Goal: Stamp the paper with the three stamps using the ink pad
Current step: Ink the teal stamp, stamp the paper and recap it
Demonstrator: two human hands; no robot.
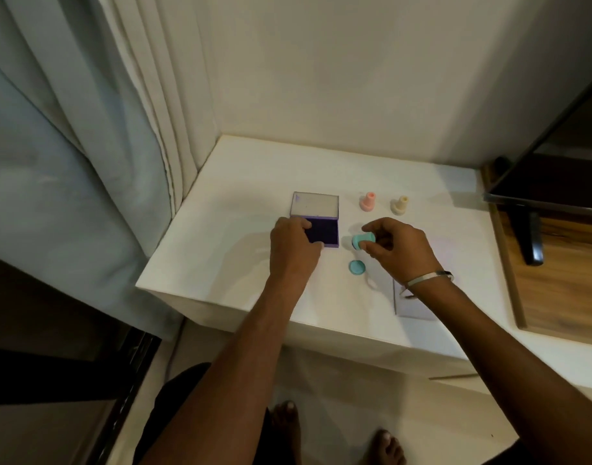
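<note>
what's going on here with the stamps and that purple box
A person is setting up to stamp paper. The left hand steadies the open ink pad on the white table. The right hand holds the teal stamp just beside the pad, its cap lying on the table. The pink stamp and cream stamp stand untouched behind. The paper lies under the right wrist.

A white counter (pixel 240 182) fills the corner of a cream wall (pixel 338 62). Pale curtains (pixel 86 129) hang in folds along its left side, reaching down past the counter's edge. At the right, a dark flat screen (pixel 556 156) leans into view, its black stand foot (pixel 531 239) resting on a wooden tray-like board (pixel 563 290) with a raised rim. Below the counter, a dark piece of furniture (pixel 53 374) sits at the lower left, and the floor (pixel 422 424) is light-coloured.
</note>
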